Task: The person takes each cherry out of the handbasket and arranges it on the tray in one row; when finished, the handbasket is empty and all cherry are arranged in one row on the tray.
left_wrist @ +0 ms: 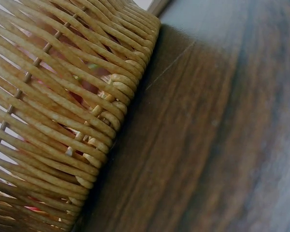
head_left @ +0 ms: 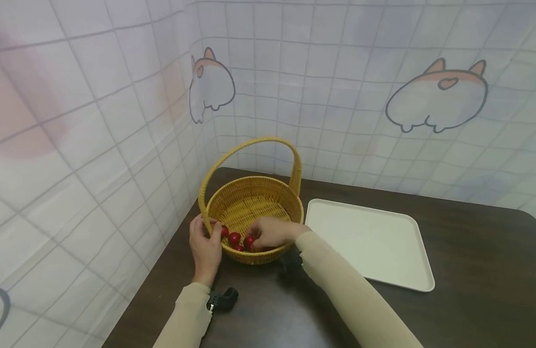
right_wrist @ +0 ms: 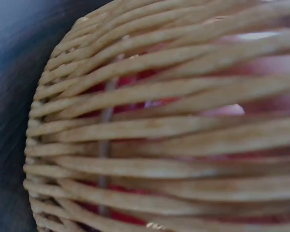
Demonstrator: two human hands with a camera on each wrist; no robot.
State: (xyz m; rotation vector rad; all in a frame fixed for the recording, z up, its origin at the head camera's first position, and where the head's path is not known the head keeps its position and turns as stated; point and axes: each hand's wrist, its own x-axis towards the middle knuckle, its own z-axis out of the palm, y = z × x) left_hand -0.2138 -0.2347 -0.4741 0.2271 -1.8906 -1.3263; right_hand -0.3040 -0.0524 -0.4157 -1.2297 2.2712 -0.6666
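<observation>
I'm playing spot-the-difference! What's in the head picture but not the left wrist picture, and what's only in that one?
Only the head view shows the left grip, the handle and the wall drawings.
Only the left wrist view shows a thin pale line on the table and a dark rod in the side of the basket.
Both share the table, the basket and something red in it.

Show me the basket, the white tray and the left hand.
Basket point(head_left: 249, 209), head view: bare woven floor.
White tray point(head_left: 371, 241), head view: bare middle.
Left hand point(head_left: 206, 250), head view: its back.
</observation>
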